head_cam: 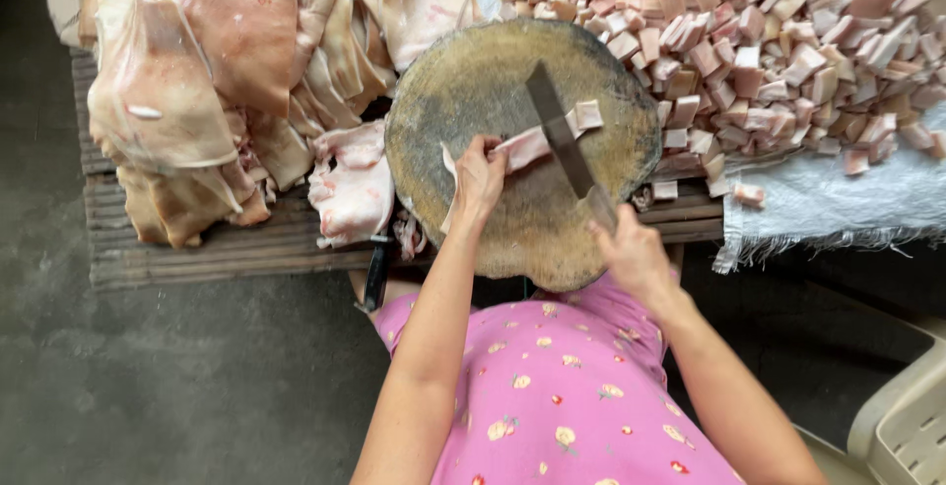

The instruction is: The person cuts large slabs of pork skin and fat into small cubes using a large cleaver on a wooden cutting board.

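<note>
Pork strip (537, 142) pinned by left hand (477, 177) fingers; right hand (631, 248) clenched on cleaver (562, 138), handle hidden.

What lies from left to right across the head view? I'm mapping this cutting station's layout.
Stack of large pork skin slabs → left hand pinning a meat strip → knife on the round chopping block → pile of cut meat cubes.

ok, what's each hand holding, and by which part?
Right hand grips the cleaver by its handle. Left hand pins the meat strip at its near end on the chopping block.
</note>
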